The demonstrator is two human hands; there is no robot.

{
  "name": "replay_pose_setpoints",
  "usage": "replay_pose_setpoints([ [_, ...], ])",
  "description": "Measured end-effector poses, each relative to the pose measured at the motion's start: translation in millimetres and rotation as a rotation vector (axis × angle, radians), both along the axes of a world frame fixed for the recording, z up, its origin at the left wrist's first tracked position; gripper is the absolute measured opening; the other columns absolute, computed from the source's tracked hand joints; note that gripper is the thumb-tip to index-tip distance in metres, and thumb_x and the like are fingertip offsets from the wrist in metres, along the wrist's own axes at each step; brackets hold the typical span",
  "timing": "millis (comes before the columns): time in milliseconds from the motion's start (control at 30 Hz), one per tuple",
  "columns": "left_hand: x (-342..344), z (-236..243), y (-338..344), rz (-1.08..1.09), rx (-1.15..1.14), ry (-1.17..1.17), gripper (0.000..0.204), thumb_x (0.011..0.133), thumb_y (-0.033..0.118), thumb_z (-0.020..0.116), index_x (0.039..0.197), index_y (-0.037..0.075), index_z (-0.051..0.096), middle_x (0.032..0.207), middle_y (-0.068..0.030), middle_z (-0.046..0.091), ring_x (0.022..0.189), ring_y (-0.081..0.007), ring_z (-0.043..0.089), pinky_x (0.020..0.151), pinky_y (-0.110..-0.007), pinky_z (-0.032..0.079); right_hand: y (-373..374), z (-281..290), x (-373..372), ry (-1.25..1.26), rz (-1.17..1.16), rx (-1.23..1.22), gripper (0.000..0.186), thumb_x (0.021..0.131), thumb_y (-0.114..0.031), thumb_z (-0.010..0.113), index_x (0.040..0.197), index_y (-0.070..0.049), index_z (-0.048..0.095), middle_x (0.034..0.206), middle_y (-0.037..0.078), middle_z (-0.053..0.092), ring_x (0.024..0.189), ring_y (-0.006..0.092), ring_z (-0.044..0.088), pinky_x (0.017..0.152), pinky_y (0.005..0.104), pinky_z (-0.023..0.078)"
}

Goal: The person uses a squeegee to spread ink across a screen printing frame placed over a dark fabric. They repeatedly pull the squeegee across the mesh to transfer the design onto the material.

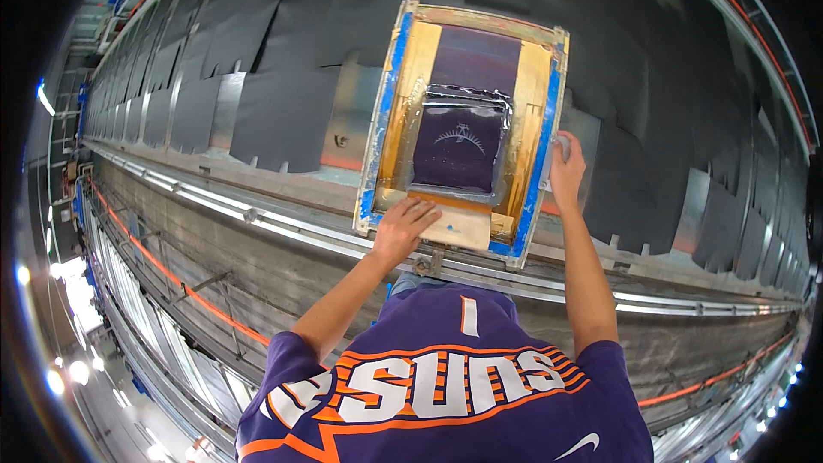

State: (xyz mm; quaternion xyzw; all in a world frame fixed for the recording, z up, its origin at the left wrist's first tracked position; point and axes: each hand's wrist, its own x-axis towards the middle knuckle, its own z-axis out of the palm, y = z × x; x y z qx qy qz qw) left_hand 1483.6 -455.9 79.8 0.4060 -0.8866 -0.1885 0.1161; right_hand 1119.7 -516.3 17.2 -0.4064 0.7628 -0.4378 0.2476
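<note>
A screen printing frame point(553, 77) with blue tape along its sides lies over the dark pallets. Its dark mesh area point(454, 154) shows a pale curved design ringed by glossy material. My left hand point(405, 227) is closed over a squeegee point(463, 227) with a beige body and orange edge, lying across the frame's near end. My right hand point(566, 163) is closed on a pale metal piece point(545, 178) at the frame's right side, its fingertips partly hidden.
Long rows of dark sheet-covered pallets point(274, 120) run left and right, with some bare metal plates point(690, 214) between. A metal rail point(214, 193) runs along the near edge. An orange hose or cable point(176, 270) follows below it on the left.
</note>
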Motion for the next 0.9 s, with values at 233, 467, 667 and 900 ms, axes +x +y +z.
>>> replay_pose_setpoints([
  [233,-40.8,-9.4,-159.5,0.069,0.028,0.014,0.046,0.077,0.002,0.07,0.122,0.015,0.073,0.121,-0.0099,0.072,0.112,-0.0309,0.067,0.098,-0.042,0.053,-27.0,99.5,13.5,0.558,0.486,-0.119,0.037,0.087,-0.026,0.075,0.12,-0.01,0.071,0.121,0.013,0.065,0.112,0.0322,0.059,0.097,0.0446,0.046],
  [467,-64.1,11.0,-212.3,0.058,0.003,0.001,0.04,0.074,0.005,0.077,0.112,0.016,0.078,0.108,-0.0098,0.074,0.099,-0.0303,0.069,0.085,-0.041,0.056,-73.1,71.6,50.4,0.558,0.621,0.096,0.036,0.078,-0.013,0.078,0.114,-0.01,0.073,0.112,0.008,0.07,0.106,0.0307,0.062,0.092,0.0462,0.048],
  [667,-28.1,-5.1,-85.9,0.08,-0.069,0.002,0.046,0.068,-0.004,0.07,0.109,0.014,0.078,0.11,-0.0033,0.075,0.1,-0.0265,0.068,0.087,-0.038,0.055,50.4,62.3,86.6,0.408,0.609,0.014,0.046,0.07,-0.006,0.081,0.114,-0.007,0.07,0.114,0.009,0.068,0.103,0.0298,0.063,0.092,0.0433,0.05],
  [900,-52.1,-0.7,-192.8,0.091,-0.007,0.078,0.037,0.074,0.002,0.074,0.108,0.015,0.079,0.102,-0.0078,0.076,0.094,-0.0306,0.07,0.085,-0.041,0.056,-44.2,76.1,58.4,0.495,0.579,-0.091,0.043,0.071,-0.005,0.079,0.114,-0.007,0.072,0.112,0.009,0.071,0.103,0.0309,0.062,0.093,0.0415,0.051],
])
